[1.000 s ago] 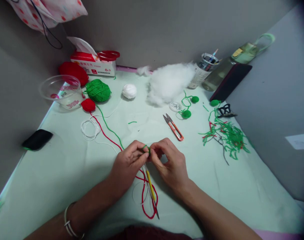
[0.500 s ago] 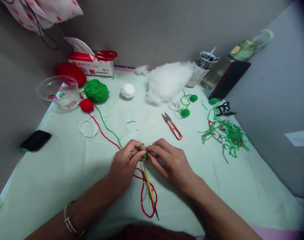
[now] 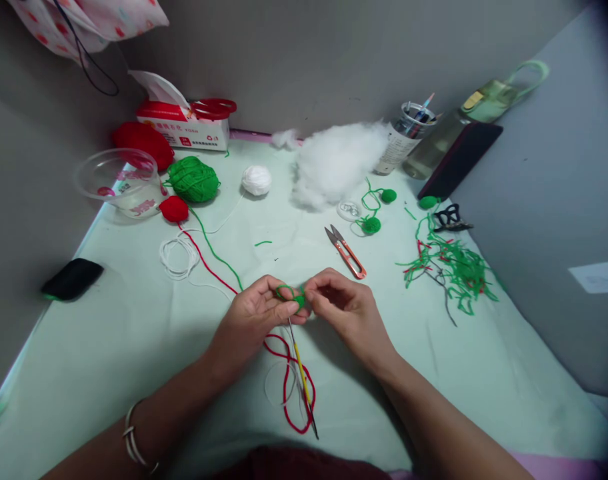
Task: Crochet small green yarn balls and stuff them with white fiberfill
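Between the thumb and fingers of my left hand (image 3: 257, 310) is a small green crocheted piece (image 3: 299, 301), with a loop of green yarn standing above it. My right hand (image 3: 347, 307) is at the piece's right edge, thumb and forefinger pinched together; what lies between those fingertips is too small to make out. Below the hands, a crochet hook (image 3: 302, 370) with a yellow grip lies pointing toward me, its upper end near my left fingers. A loop of red yarn (image 3: 285, 393) and thin white yarn lie around the hook.
Green (image 3: 193, 180), red (image 3: 174, 209) and white (image 3: 257, 181) yarn balls sit at the back left. Orange thread snips (image 3: 346, 252) lie beyond my hands, before white stuffing (image 3: 337, 163). Yarn scraps (image 3: 459, 267) are heaped at right, below a bottle (image 3: 484, 107). A plastic tub (image 3: 117, 183) stands left.
My hands have drawn slightly apart, and my left hand has turned so more of the green piece shows. My right fingers have shifted a little right and curled. The hook has hardly moved.
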`<move>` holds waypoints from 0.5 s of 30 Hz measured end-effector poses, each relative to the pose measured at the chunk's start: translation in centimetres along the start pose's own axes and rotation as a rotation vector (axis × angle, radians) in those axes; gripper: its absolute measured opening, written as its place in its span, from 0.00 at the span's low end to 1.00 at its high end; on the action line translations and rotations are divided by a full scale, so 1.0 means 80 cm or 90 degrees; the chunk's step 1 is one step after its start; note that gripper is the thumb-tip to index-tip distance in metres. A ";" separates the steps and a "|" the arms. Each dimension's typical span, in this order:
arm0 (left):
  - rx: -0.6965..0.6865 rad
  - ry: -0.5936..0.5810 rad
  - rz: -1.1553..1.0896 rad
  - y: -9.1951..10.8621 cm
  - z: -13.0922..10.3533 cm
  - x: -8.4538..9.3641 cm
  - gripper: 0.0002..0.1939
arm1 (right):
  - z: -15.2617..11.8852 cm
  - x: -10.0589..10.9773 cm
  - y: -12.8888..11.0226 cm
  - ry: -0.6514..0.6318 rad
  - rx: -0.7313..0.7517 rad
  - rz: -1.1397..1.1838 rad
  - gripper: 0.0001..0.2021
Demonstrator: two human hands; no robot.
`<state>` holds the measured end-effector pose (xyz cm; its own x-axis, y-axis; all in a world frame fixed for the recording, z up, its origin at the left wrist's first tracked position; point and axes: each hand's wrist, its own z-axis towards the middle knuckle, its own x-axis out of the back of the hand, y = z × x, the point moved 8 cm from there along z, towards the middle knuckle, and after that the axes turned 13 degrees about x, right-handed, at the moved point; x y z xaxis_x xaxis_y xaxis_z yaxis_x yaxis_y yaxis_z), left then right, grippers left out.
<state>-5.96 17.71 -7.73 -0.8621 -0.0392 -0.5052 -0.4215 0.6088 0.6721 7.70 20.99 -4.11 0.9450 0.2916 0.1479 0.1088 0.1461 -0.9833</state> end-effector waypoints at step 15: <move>-0.033 0.078 -0.001 0.010 -0.006 0.011 0.20 | 0.000 0.004 0.005 0.021 0.013 0.018 0.08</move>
<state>-7.20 17.74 -7.40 -0.8883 -0.1390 -0.4377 -0.4338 0.5668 0.7004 8.03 21.16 -4.47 0.9573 0.2646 0.1168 0.0764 0.1581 -0.9845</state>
